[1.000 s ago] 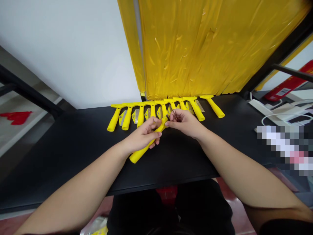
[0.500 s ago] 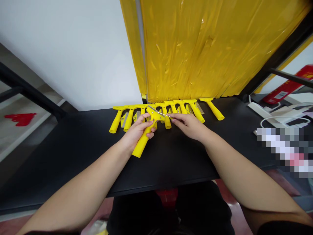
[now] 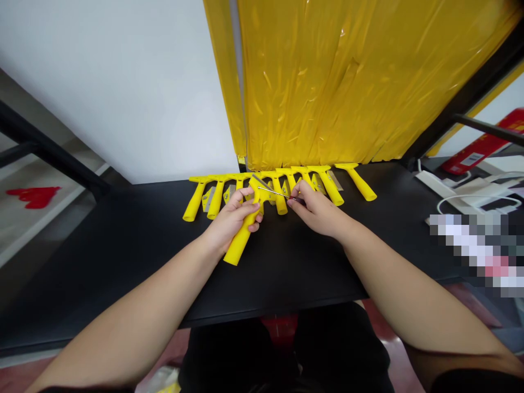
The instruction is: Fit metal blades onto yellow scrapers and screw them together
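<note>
My left hand [image 3: 235,215] is wrapped round the neck of a yellow scraper [image 3: 239,243], whose handle slants down toward me. A metal blade edge shows at its head. In my right hand [image 3: 313,210] is a thin screwdriver [image 3: 278,193], pinched near its dark handle. The screwdriver's tip meets the scraper's head. Behind both hands, a row of several more yellow scrapers [image 3: 194,202] lies along the back of the black table [image 3: 135,251], with small yellow pieces bearing metal blades [image 3: 207,199] between them.
A white panel [image 3: 123,82] and yellow plastic sheeting [image 3: 303,87] stand behind the table. At the right are a white power strip [image 3: 442,191] with cables and a red box [image 3: 483,142]. Black frame bars [image 3: 53,155] rise at the left.
My right hand has shifted its fingers on the screwdriver, and its dark handle now shows. The screwdriver's tip has moved further left across the scraper's head. My left hand keeps its grip.
</note>
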Demonstrator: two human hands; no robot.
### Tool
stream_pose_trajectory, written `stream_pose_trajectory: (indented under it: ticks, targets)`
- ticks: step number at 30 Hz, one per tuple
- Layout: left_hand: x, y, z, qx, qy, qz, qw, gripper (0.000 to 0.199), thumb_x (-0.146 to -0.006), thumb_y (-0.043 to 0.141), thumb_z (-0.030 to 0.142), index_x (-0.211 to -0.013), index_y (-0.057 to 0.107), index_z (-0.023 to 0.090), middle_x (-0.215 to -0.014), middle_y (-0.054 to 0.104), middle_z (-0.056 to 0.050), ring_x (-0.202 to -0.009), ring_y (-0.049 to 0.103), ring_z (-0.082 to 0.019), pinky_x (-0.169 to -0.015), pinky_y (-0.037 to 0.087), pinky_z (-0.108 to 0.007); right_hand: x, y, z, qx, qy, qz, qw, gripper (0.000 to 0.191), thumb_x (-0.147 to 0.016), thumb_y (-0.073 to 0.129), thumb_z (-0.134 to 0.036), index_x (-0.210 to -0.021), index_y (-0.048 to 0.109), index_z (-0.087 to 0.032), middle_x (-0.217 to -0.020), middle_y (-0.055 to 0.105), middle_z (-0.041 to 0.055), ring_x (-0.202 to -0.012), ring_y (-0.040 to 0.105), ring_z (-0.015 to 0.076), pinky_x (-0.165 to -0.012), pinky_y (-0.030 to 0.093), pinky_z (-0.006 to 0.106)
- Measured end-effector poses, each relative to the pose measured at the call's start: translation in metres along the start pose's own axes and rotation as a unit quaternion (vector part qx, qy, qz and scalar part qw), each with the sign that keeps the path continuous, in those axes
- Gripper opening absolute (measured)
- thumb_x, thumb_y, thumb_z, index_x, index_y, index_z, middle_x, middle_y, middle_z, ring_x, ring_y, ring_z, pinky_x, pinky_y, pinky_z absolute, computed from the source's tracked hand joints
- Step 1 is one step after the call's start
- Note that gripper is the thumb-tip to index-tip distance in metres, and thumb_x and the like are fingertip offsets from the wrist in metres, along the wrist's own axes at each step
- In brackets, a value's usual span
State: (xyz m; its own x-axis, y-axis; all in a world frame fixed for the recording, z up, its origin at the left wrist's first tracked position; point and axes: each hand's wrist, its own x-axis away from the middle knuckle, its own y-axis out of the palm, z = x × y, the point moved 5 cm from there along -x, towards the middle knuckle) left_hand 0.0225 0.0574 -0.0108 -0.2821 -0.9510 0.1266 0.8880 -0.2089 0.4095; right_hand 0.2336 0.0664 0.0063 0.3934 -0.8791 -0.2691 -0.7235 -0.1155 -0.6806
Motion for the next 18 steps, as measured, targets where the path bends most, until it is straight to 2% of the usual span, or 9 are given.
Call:
stream_pose_trajectory:
  ticks: [18]
  targets:
    - [0.0015,0.0012,-0.0001,-0.017,0.002,-0.004,1.0,0.049,-0.078,0.08,0.015,-0.113,0.048,0.026,-0.083,0.059,0.002,-0.062,0.062,-0.012,-0.045,0.038,-0.017,0.0001,-0.004,0.0015,-0.015,-0.026,0.021,0.999,0.016,-0.102,0.058,-0.032,-0.097,0.043,-0.027,-0.075,0.055,-0.0026,-0.065,0.048,0.018,-0.064,0.037,0.034]
